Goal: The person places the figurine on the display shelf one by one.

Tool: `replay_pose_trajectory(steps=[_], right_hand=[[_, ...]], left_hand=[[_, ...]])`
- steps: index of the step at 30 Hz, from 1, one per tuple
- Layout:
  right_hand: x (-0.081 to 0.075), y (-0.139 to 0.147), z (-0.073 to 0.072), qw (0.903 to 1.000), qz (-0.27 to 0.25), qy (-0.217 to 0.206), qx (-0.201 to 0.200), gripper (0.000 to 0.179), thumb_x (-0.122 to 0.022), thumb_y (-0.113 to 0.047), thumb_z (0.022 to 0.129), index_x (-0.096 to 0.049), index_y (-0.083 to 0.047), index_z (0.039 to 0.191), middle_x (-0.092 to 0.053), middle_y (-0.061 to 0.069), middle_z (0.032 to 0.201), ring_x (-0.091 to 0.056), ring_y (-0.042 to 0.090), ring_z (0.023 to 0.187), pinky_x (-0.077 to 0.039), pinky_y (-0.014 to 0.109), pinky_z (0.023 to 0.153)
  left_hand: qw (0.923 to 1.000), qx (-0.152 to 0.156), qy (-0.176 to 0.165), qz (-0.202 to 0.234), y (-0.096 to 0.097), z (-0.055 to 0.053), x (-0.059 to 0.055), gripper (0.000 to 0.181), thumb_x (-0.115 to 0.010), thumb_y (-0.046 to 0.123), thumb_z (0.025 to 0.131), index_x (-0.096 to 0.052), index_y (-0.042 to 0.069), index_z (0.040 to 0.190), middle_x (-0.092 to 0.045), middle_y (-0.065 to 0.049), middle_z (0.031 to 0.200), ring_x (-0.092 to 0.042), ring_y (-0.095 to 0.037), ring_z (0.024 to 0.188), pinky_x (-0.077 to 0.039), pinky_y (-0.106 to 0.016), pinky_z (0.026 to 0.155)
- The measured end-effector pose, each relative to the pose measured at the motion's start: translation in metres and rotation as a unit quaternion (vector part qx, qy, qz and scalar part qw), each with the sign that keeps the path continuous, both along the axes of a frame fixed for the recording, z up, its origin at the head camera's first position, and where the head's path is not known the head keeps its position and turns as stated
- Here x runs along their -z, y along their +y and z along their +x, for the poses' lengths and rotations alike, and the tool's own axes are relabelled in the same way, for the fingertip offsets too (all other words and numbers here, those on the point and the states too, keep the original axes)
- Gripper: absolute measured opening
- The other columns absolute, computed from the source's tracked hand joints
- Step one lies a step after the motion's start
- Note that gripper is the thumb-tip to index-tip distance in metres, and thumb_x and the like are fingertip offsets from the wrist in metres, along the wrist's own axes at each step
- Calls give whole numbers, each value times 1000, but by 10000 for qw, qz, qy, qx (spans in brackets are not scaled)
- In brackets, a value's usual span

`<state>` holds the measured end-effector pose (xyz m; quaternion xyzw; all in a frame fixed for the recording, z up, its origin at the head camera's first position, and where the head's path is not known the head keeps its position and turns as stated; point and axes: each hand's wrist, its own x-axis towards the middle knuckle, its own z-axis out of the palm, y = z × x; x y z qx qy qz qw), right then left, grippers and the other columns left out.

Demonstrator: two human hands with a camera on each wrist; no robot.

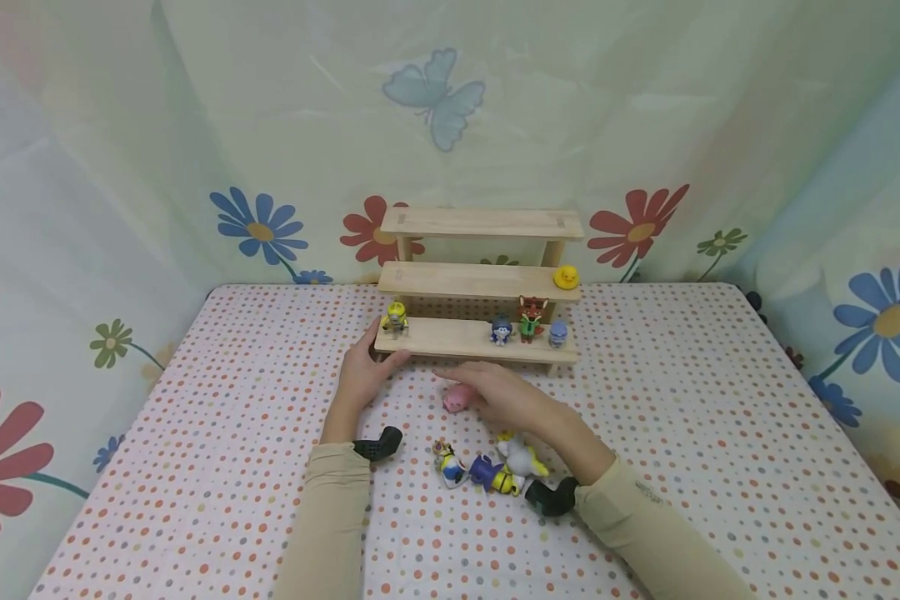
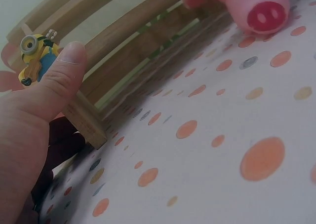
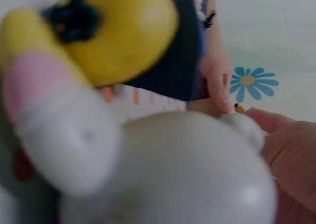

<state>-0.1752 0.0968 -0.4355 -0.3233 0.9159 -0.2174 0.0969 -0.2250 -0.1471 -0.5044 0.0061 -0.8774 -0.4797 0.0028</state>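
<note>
My left hand [image 1: 363, 375] grips the left end of the wooden tiered shelf's lowest step [image 1: 450, 337], thumb in front. Beside that thumb stands a minion figure [image 2: 42, 56] in yellow and blue. My right hand [image 1: 506, 396] is just above and beside a pink pig toy [image 1: 457, 397], its index finger reaching out straight past it. In the left wrist view the pig's red snout [image 2: 268, 17] faces me. The right hand's thumb and other fingers are mostly hidden, and contact with the pig is unclear. A white rounded toy [image 3: 197, 169] blocks much of the right wrist view.
On the lowest step's right stand a dark-blue-and-white figure [image 1: 501, 330], a fox figure [image 1: 531, 320] and a small blue figure [image 1: 558, 334]. A yellow duck [image 1: 566, 277] sits on the middle step. Near the right wrist lie a purple-and-yellow figure [image 1: 495, 475] and a white-and-blue figure [image 1: 450, 467].
</note>
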Motion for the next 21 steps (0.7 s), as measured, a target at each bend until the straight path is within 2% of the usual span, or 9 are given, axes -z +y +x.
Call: replay_pose_trajectory(steps=[4,7,10,15,21], right_hand=[[-5,-1,3,9987,171,243,406,60,-68,-21,89,-43,-17,143,-54,9,130,-58,24,110,-52,41,92],[0,-6,6,9943,498,328,885,65,-69,-40,85,-47,-13,140,-55,12,123,-61,25,97,-55,41,83],[8,-11,7,9892,797,327,1187,66,-70,-50,82,-54,-10,132,-59,14,117,-63,27,93,-56,42,80],[19,-16,9,9855,836,388,1425,56,-71,-48,81,-60,-11,122,-64,10,108,-64,26,92,-56,42,78],[17,-17,10,9889,627,439,1272,52,-72,-34,84,-58,-13,129,-63,12,122,-62,30,108,-53,46,91]], left_hand=[[10000,7,-8,15,0,0,0,102,-64,68,73,-23,18,152,-34,-11,153,-32,-24,142,-30,-38,116],[10000,-4,-53,16,0,0,0,103,-63,70,72,-23,18,153,-33,-10,153,-31,-24,142,-29,-38,116],[10000,-7,-84,7,-1,-1,1,105,-62,71,71,-23,19,153,-33,-10,154,-31,-24,142,-29,-38,117],[10000,-1,-85,22,0,-1,-1,106,-62,71,70,-23,18,152,-33,-10,154,-30,-24,142,-28,-39,117],[10000,6,-23,37,0,-1,0,105,-63,71,71,-24,17,152,-33,-10,154,-30,-24,142,-28,-39,117]])
